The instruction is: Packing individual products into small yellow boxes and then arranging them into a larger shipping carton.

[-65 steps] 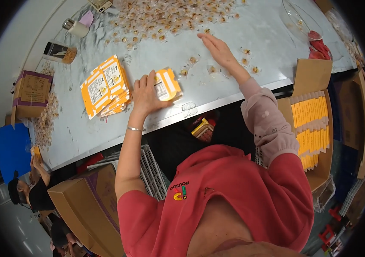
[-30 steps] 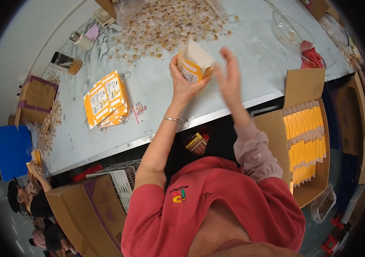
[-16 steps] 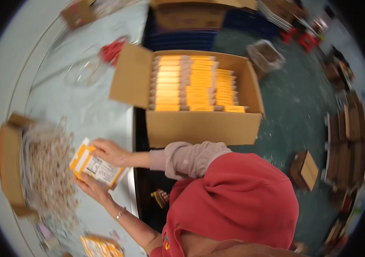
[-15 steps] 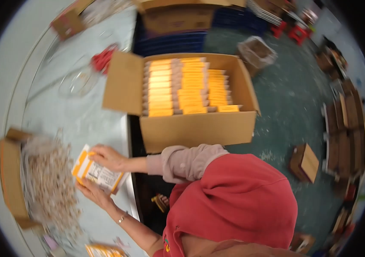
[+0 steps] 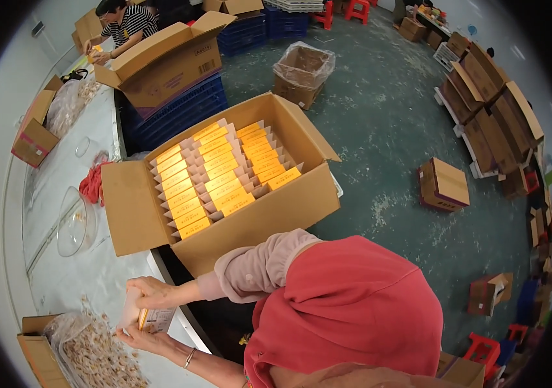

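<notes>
Above the table, I hold a small yellow-and-white carton (image 5: 157, 321) between both hands. My right hand (image 5: 152, 293), on the arm with the rolled pink sleeve, grips its far side near a pale flap at the end. My left hand (image 5: 141, 338), with a bracelet at the wrist, closes around its near side. Fingers cover part of the carton. Beside them lies a pile of small, pale wrapped pieces (image 5: 104, 352) on clear plastic. A large open cardboard box (image 5: 256, 207) stands beyond my right arm, holding rows of yellow cartons (image 5: 221, 171).
On the white table (image 5: 117, 265) are a clear bowl (image 5: 77, 223) and red cloth (image 5: 95, 184). Farther back stands another open box (image 5: 172, 71) on blue crates (image 5: 179, 107). A co-worker in stripes (image 5: 130, 26) sits beyond. A lined bin box (image 5: 302, 74) is on the floor.
The view has swung, bringing the co-worker and more floor into sight. The carton in my hands has turned from its broad printed face, and a pale end flap now shows.
</notes>
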`<move>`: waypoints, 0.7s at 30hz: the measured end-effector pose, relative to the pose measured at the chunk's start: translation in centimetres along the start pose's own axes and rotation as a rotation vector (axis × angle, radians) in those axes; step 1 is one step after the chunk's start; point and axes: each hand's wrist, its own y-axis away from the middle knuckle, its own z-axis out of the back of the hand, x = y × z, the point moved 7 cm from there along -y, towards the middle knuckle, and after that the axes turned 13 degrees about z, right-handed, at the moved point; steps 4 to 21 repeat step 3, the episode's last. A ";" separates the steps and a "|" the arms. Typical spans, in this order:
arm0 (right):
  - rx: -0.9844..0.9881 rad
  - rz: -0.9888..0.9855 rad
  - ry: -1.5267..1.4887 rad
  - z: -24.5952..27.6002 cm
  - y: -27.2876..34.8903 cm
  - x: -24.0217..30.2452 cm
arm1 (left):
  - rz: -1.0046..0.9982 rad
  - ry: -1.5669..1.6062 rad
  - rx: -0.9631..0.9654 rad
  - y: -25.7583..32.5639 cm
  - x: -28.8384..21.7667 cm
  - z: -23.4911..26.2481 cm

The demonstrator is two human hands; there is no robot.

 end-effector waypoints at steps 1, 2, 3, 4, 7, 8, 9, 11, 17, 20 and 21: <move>-0.002 0.002 0.003 0.3 0.0 -0.6 | 0.004 0.013 0.049 -0.1 0.2 -0.6; -0.140 -0.033 0.043 1.5 -0.4 -2.0 | 0.008 0.025 0.096 0.0 0.4 -1.1; -0.281 -0.070 0.081 2.6 -1.0 -2.9 | 0.014 -0.020 0.235 1.4 -0.3 -2.7; -0.281 -0.070 0.081 2.6 -1.0 -2.9 | 0.014 -0.020 0.235 1.4 -0.3 -2.7; -0.281 -0.070 0.081 2.6 -1.0 -2.9 | 0.014 -0.020 0.235 1.4 -0.3 -2.7; -0.281 -0.070 0.081 2.6 -1.0 -2.9 | 0.014 -0.020 0.235 1.4 -0.3 -2.7; -0.281 -0.070 0.081 2.6 -1.0 -2.9 | 0.014 -0.020 0.235 1.4 -0.3 -2.7; -0.281 -0.070 0.081 2.6 -1.0 -2.9 | 0.014 -0.020 0.235 1.4 -0.3 -2.7; -0.281 -0.070 0.081 2.6 -1.0 -2.9 | 0.014 -0.020 0.235 1.4 -0.3 -2.7; -0.281 -0.070 0.081 2.6 -1.0 -2.9 | 0.014 -0.020 0.235 1.4 -0.3 -2.7; -0.281 -0.070 0.081 2.6 -1.0 -2.9 | 0.014 -0.020 0.235 1.4 -0.3 -2.7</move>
